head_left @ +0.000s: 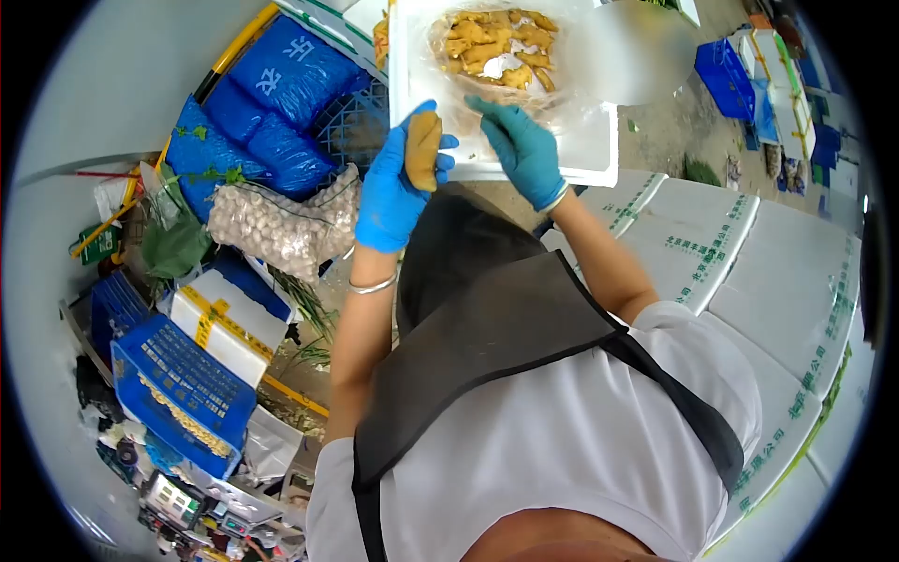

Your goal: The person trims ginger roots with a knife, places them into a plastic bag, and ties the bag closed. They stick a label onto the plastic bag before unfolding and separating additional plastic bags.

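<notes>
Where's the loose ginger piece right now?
Head view, left of centre near the top: the loose ginger piece is in the left hand, by the near-left end of the white foam box, left of the right hand.

Produce Packing Area or Storeroom

Stacked foam boxes (pixel 702 234) with green print, a mesh sack of garlic (pixel 272 220), blue bags (pixel 290 70) and plastic crates (pixel 187 384) crowd around, with leafy scraps on the floor.

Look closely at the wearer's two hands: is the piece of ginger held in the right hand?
No, the left hand holds the ginger piece, while the right hand has none.
</notes>
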Available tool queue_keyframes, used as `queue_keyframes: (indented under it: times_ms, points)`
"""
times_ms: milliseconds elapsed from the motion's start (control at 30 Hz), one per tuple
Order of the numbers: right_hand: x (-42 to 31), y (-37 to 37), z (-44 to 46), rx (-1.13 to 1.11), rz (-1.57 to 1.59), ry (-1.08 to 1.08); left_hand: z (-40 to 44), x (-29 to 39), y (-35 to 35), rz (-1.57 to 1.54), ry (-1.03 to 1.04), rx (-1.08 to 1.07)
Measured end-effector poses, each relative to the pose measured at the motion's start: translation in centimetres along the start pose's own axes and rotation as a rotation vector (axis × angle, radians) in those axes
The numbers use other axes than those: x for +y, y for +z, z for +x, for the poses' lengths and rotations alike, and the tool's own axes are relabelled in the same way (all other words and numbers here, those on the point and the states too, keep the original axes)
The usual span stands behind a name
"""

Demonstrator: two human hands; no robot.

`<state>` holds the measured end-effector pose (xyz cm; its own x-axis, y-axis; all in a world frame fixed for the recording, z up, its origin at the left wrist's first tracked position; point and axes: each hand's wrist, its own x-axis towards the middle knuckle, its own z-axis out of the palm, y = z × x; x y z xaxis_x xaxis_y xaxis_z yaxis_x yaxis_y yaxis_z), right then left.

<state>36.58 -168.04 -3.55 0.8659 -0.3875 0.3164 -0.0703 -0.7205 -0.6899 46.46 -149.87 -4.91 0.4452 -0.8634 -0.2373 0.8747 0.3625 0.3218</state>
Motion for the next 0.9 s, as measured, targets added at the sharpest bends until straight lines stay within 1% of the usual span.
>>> queue_keyframes:
  times_ms: [33, 67, 100, 133, 167, 233, 300, 333, 367, 433, 467, 500, 533, 600, 667, 700, 733, 767, 833, 867, 900]
  points:
    - [-1.3, 0.2, -1.0, -0.043, -0.032, 0.033, -1.3, -0.5, -0.7, -0.004, -0.013, 0.017]
    - [-1.6, 0.7, -2.1, -0.040, -0.065, 0.020, -2.3, -1.1, -1.0, 0.023, -0.004, 0.045]
    - [-1.8, 0.8, -3.3, -0.025, -0.110, 0.018, -3.1, -1.8, -1.6, 0.121, 0.035, 0.081]
    - [-2.4, 0.5, -4.4, -0.014, -0.061, 0.077, -3.4, -2.5, -2.2, 0.220, 0.068, 0.107]
    - [-2.7, -0.3, -5.4, -0.079, -0.082, 0.207, -3.4, -3.1, -2.6, 0.318, 0.102, 0.129]
    - [-2.4, -2.0, -6.9, -0.042, -0.068, 0.272, -2.9, -3.1, -1.5, 0.363, 0.155, 0.120]
    - [-1.3, -4.3, -8.1, 0.042, -0.064, 0.386, -2.6, -1.8, 1.6, 0.482, 0.100, 0.165]
    - [-0.2, -5.4, -8.7, 0.107, -0.021, 0.439, -1.7, -1.8, 2.8, 0.555, 0.164, 0.161]
    - [1.3, -6.5, -9.2, 0.165, 0.034, 0.556, -0.6, -1.8, 3.2, 0.705, 0.167, 0.134]
    - [4.8, -9.3, -9.9, 0.260, 0.028, 0.725, 2.8, -1.2, 3.4, 1.004, 0.183, 0.086]
    - [8.4, -10.3, -10.3, 0.352, 0.004, 0.752, 5.6, -1.6, 1.6, 1.181, 0.315, 0.013]
    - [11.9, -11.1, -10.4, 0.444, -0.018, 0.782, 7.8, -1.6, 1.9, 1.315, 0.330, 0.011]
    - [13.5, -12.3, -9.8, 0.466, -0.185, 0.812, 10.0, -1.7, 2.2, 1.451, 0.341, 0.005]
    - [16.4, -14.0, -8.3, 0.434, -0.308, 0.804, 15.5, -2.5, 2.3, 1.689, 0.378, 0.001]
    - [19.5, -14.6, -7.1, 0.389, -0.386, 0.755, 22.1, -3.8, -0.1, 2.159, 0.367, 0.017]
    - [20.1, -14.5, -6.6, 0.357, -0.415, 0.723, 23.9, -4.7, -0.2, 2.389, 0.337, 0.015]
    - [20.7, -14.5, -6.1, 0.324, -0.450, 0.686, 25.8, -6.0, -0.3, 2.618, 0.633, 0.027]
    - [21.8, -14.0, -6.2, 0.278, -0.425, 0.699, 27.9, -7.3, 0.4, 2.584, 0.527, -0.088]
    - [21.8, -13.3, -5.0, 0.139, -0.504, 0.661, 32.5, -9.7, 1.2, 2.498, 0.330, -0.281]
    - [22.6, -13.3, -4.9, 0.146, -0.477, 0.669, 34.3, -11.6, 0.8, 2.454, 0.198, -0.384]
    - [23.2, -13.1, -5.0, 0.153, -0.446, 0.682, 35.6, -13.4, 0.4, 2.517, 0.126, -0.468]
